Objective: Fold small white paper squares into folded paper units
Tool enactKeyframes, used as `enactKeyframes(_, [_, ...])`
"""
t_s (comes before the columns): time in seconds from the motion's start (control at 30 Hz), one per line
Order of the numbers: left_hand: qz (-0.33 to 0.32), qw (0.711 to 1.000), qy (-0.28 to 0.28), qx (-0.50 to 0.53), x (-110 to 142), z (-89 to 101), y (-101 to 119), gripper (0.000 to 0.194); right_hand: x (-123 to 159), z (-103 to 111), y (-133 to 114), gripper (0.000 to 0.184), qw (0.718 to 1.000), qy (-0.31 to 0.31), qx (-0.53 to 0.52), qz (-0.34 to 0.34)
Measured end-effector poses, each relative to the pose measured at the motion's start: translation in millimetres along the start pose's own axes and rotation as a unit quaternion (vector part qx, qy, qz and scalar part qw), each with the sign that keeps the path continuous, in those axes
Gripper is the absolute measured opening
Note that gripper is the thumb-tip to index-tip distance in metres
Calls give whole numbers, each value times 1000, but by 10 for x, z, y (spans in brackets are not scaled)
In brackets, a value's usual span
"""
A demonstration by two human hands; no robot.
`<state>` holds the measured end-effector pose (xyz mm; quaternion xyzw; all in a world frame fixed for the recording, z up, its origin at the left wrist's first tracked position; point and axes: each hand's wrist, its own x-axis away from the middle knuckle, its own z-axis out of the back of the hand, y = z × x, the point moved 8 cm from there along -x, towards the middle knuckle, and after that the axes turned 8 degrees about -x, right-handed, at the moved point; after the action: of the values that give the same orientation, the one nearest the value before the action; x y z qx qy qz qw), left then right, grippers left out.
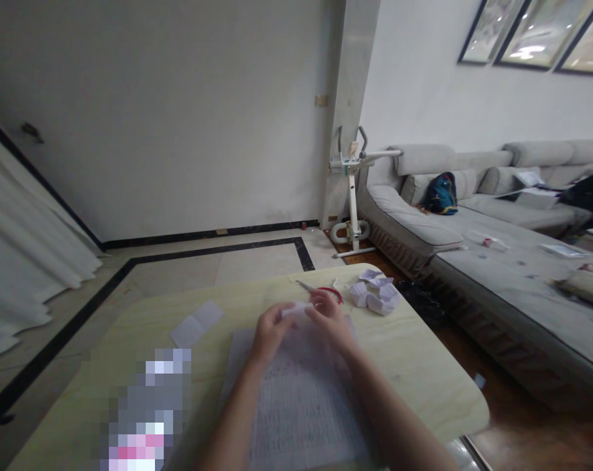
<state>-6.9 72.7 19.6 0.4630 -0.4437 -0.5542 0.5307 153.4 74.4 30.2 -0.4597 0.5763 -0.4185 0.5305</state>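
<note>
Both hands meet over the far end of a large printed sheet (pixel 306 412) that lies on the table. My left hand (pixel 272 330) is closed, with thumb and fingers pinching the left side of a small piece of white paper (pixel 297 309). On its right side, my right hand (pixel 329 322) pinches the same paper. Just beyond the right hand lie scissors (pixel 331 293) with red handles, blades pointing left. Several folded white paper pieces (pixel 382 297) form a loose cluster to the right. A creased paper slip (pixel 197 324) rests flat to the left.
The pale wooden table (pixel 423 366) has rounded corners. A blurred-out item (pixel 146 412) is at its near left. Beyond the right edge stands a grey sofa (pixel 512 261) with a blue backpack (pixel 442 194). A white exercise machine (pixel 354 196) stands by the wall; a white curtain (pixel 26 242) hangs left.
</note>
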Motion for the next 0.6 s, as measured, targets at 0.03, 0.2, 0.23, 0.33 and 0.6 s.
enactKeyframes(0.03, [-1, 1000, -2, 15, 3, -2, 4, 35, 2, -18, -11, 40, 1000, -13, 8, 1])
enactKeyframes(0.2, [11, 995, -4, 96, 3, -29, -14, 33, 21, -104, -19, 29, 998, -47, 34, -15])
enactKeyframes(0.23, [11, 995, -1, 98, 1, -29, -17, 33, 23, -118, -14, 25, 998, -50, 37, -18])
enactKeyframes(0.33, [8, 997, 4, 76, -2, -23, -8, 33, 23, -136, 28, 22, 997, -53, 43, -29])
enactKeyframes(0.6, [3, 1000, 1, 3, 11, -7, 20, 34, 32, -88, 121, 27, 996, -31, 34, -82])
